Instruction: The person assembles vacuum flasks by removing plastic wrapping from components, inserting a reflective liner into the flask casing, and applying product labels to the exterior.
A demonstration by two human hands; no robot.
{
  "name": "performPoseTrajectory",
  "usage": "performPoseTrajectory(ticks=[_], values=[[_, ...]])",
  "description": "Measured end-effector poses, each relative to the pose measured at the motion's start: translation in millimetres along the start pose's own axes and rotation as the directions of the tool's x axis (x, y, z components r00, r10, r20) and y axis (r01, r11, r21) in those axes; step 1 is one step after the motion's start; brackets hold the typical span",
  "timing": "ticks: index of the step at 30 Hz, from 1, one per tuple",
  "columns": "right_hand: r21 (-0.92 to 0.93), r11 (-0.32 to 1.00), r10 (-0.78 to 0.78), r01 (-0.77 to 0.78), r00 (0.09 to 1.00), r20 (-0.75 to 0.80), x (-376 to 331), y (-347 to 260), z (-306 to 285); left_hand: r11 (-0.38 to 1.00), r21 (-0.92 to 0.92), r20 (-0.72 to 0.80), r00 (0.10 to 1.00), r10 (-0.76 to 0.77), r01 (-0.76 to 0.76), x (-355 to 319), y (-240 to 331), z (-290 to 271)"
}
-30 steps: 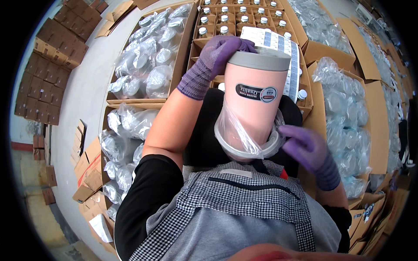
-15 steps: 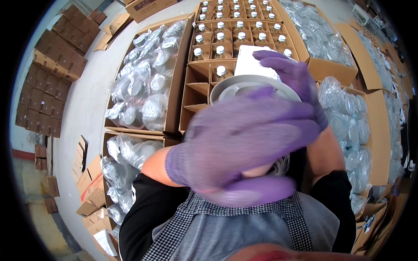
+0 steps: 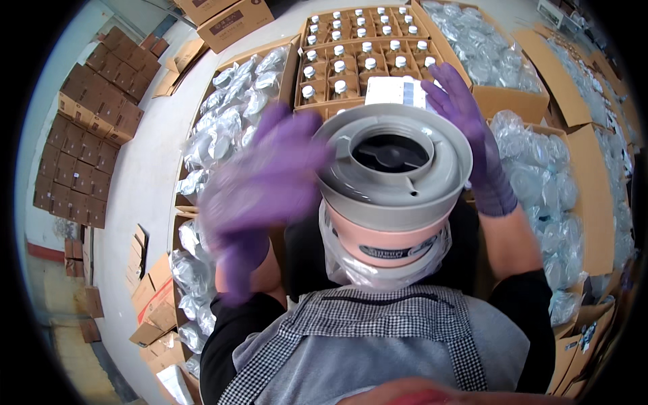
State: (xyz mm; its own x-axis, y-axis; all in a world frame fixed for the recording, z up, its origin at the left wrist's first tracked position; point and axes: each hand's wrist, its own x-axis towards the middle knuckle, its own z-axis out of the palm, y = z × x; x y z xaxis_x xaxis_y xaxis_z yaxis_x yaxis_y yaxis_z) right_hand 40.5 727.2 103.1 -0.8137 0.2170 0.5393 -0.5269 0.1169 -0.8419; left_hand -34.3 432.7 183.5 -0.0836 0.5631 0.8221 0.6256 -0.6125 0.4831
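A pink tumbler (image 3: 388,239) with a wide grey lid (image 3: 398,172) stands upright against my chest, its mouth facing the camera. A clear plastic bag (image 3: 351,266) is bunched around its lower part. My right hand (image 3: 472,145), in a purple glove, holds the tumbler's right side, fingers reaching up past the lid's rim. My left hand (image 3: 260,192), also gloved in purple, is blurred with motion just left of the lid, fingers spread and holding nothing. I wear a grey checked apron (image 3: 378,351).
Cardboard boxes surround me: one ahead holds rows of white-capped bottles (image 3: 364,50), others left (image 3: 226,125) and right (image 3: 540,182) hold bagged clear items. A white flat pack (image 3: 395,91) lies on the bottle box. Folded cartons (image 3: 88,155) are stacked on the floor at left.
The tumbler has turned from tilted away to upright, mouth toward the camera. My left hand has come off the front of it and swung to the left. The bag has slid lower.
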Motion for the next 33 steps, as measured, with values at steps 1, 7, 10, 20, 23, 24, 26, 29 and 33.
performPoseTrajectory(ticks=[1, 7, 10, 20, 23, 24, 26, 29, 33], values=[[0.077, 0.979, -0.193, 0.187, 0.977, 0.085, -2.8, -19.1, 17.9, 0.930, 0.332, -0.082, 0.987, -0.138, 0.158, -8.0, -2.7, 3.7], [0.343, 0.933, -0.153, 0.105, 0.982, 0.114, 1.9, -32.3, 27.5, 0.958, 0.131, -0.118, 0.963, -0.241, 0.256, 10.3, -3.3, 20.2], [0.383, 0.922, -0.214, 0.063, 0.906, 0.366, 7.0, -62.7, 31.9, 0.978, 0.134, -0.002, 0.987, -0.162, 0.161, 11.7, -16.9, 9.8], [-0.572, 0.181, -0.493, 0.800, 0.578, 0.651, 114.2, -40.9, 22.7, 0.515, -0.811, -0.173, 0.727, -0.665, 0.279, 42.4, -106.4, -4.7], [-0.755, 0.404, -0.413, 0.516, 0.839, 0.353, 102.7, -2.7, 29.2, 0.776, -0.467, -0.441, 0.648, -0.620, 0.425, 42.7, -113.0, 22.6], [-0.790, 0.503, -0.347, 0.352, 0.919, 0.188, 98.6, 14.6, 31.8, 0.770, -0.450, -0.453, 0.628, -0.633, 0.452, 44.6, -111.4, 33.6], [-0.554, 0.826, 0.180, -0.107, 0.980, 0.080, 101.7, 19.0, 33.7, 0.857, 0.019, -0.498, 0.749, -0.438, 0.515, 39.2, -126.3, 45.4], [-0.603, 0.704, 0.508, -0.376, 0.859, 0.058, 96.2, -2.3, 24.3, 0.772, -0.305, -0.512, 0.587, -0.627, 0.558, 28.0, -131.3, 24.6], [-0.788, 0.378, -0.398, 0.487, 0.854, 0.337, 79.2, 14.2, 21.4, 0.742, -0.427, -0.448, 0.592, -0.670, 0.517, 24.4, -127.0, 32.7]])
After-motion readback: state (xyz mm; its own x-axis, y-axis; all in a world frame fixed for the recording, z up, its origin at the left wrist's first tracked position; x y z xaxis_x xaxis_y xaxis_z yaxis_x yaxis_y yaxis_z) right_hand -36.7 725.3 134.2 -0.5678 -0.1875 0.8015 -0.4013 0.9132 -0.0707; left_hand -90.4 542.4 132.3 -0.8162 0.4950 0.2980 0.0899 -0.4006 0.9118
